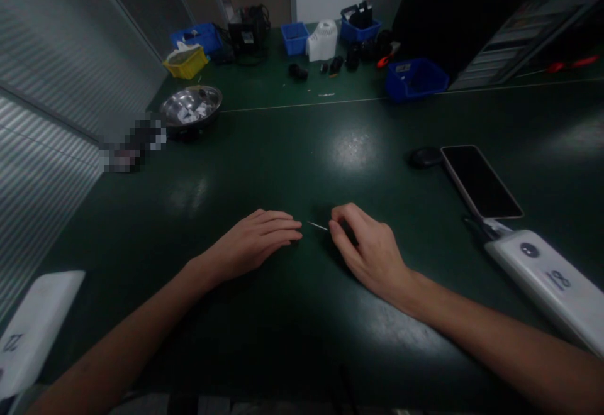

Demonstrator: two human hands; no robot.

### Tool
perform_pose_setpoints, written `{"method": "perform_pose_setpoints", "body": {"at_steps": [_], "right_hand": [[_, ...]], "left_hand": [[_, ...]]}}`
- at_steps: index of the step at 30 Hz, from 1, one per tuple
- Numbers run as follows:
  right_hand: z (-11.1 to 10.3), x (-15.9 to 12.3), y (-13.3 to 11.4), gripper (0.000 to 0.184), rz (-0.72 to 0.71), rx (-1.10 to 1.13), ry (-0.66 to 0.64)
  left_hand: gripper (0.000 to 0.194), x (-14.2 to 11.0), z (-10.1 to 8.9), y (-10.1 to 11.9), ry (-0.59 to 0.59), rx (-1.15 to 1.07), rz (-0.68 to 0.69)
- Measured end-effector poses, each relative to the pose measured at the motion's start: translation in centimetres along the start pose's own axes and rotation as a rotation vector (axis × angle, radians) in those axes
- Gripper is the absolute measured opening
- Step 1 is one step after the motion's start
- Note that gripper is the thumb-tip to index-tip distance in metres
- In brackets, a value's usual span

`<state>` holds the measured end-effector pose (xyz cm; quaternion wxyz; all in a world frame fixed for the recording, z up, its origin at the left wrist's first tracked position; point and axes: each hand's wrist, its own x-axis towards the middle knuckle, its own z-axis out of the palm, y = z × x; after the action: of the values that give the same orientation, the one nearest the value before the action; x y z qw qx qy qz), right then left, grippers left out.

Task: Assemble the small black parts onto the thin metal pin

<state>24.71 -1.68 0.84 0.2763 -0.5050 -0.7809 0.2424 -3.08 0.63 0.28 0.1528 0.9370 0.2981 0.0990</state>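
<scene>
My left hand (257, 242) lies palm down on the dark green table (302, 151), fingers stretched out together and pointing right, holding nothing I can see. My right hand (365, 248) rests just to its right, fingers curled in a pinch on a thin silvery pin-like tool (317, 226). The tool's tip points left into the small gap between the two hands. What lies under the left fingertips is hidden.
A dark phone (479, 179) and a small black object (423, 157) lie at right, with a white device (547, 280) nearer. Another white device (33, 327) sits at lower left. A metal bowl (191, 105), blue bins (415, 78), a yellow bin (185, 63) and tools stand at the back.
</scene>
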Motion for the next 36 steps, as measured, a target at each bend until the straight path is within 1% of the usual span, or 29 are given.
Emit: {"method": "perform_pose_setpoints", "body": {"at_steps": [2,5,7,9,11,12,15,17,20,22,24,26,33,36], "right_hand": [[-0.1,0.0,0.0,0.013,0.011,0.018,-0.002],[-0.2,-0.1,0.1,0.015,0.022,0.030,-0.009],[-0.2,-0.1,0.2,0.016,0.025,0.037,-0.009],[-0.2,-0.1,0.2,0.016,0.026,0.045,-0.007],[-0.1,-0.1,0.3,0.015,0.023,0.058,-0.004],[-0.1,-0.1,0.3,0.015,0.019,0.064,-0.004],[-0.2,-0.1,0.3,0.013,0.013,0.069,-0.009],[-0.3,-0.1,0.2,0.011,0.016,0.064,-0.015],[-0.3,0.0,0.1,0.011,0.017,0.056,-0.024],[-0.3,0.0,0.1,0.012,0.015,0.053,-0.025],[-0.3,0.0,0.2,0.012,0.013,0.051,-0.020],[-0.2,0.0,0.2,0.012,0.011,0.045,-0.017],[-0.1,0.0,0.4,0.015,0.011,0.036,-0.022],[-0.2,0.1,0.2,0.014,0.012,0.028,-0.017]], "left_hand": [[0.036,-0.4,-0.2,-0.8,0.038,0.001,-0.014],[0.038,-1.0,-0.7,-2.5,0.103,-0.010,-0.070],[0.038,-1.4,-1.2,-3.6,0.155,-0.009,-0.141],[0.036,-2.0,-1.9,-4.8,0.207,0.010,-0.241],[0.036,-2.9,-2.8,-6.3,0.245,0.039,-0.373],[0.036,-3.5,-3.4,-7.2,0.262,0.051,-0.465],[0.041,-6.3,-5.2,-10.3,0.332,0.068,-0.809],[0.046,-8.6,-6.4,-12.3,0.402,0.080,-0.997],[0.052,-12.0,-7.7,-14.5,0.507,0.100,-1.179],[0.052,-13.8,-8.2,-15.3,0.559,0.114,-1.275],[0.050,-15.1,-8.4,-15.6,0.599,0.141,-1.331],[0.047,-15.8,-8.4,-15.7,0.619,0.178,-1.343],[0.038,-16.1,-8.0,-15.8,0.612,0.322,-1.251],[0.038,-16.1,-7.9,-15.8,0.595,0.352,-1.241]]}}
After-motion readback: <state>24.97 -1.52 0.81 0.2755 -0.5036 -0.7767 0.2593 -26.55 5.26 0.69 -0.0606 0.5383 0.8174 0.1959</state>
